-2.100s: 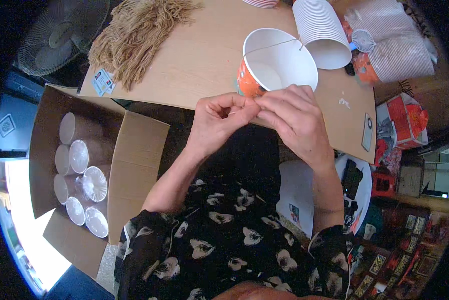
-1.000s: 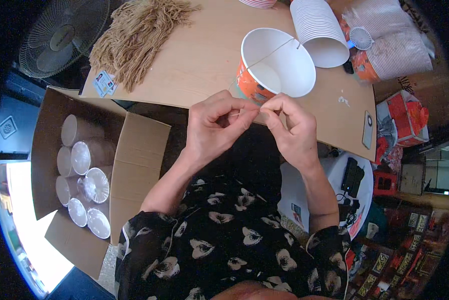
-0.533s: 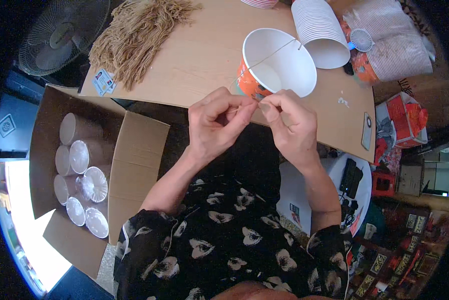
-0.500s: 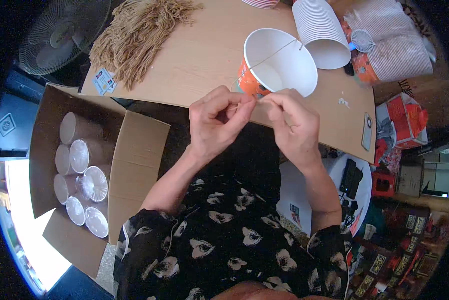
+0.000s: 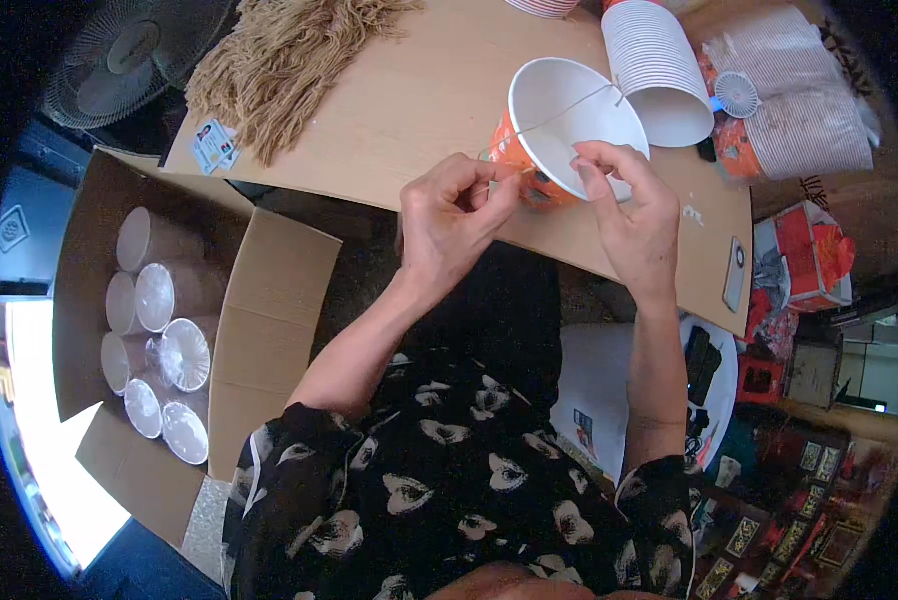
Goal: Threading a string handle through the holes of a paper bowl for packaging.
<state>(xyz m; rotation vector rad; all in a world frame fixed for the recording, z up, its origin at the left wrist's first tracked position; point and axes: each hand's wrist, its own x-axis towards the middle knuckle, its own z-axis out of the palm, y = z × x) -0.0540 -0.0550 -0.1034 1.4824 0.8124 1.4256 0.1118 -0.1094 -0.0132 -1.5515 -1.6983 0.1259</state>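
The left hand (image 5: 459, 208) pinches what looks like limp string (image 5: 569, 109), the right hand (image 5: 641, 215) sits loosely open, and the tub (image 5: 591, 125) near the desk's (image 5: 409, 120) front edge — probably light, stiff, dentable — is best held by its rim (image 5: 512, 98).

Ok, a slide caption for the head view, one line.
Left hand pinching what looks like cord, right hand apart, before an orange, white-lined bucket; tan strands heaped on the table.

bucket (image 5: 594, 128) orange outside, white inside; twine bundle (image 5: 284, 75) tan; shirt (image 5: 454, 470) black, pale hearts.
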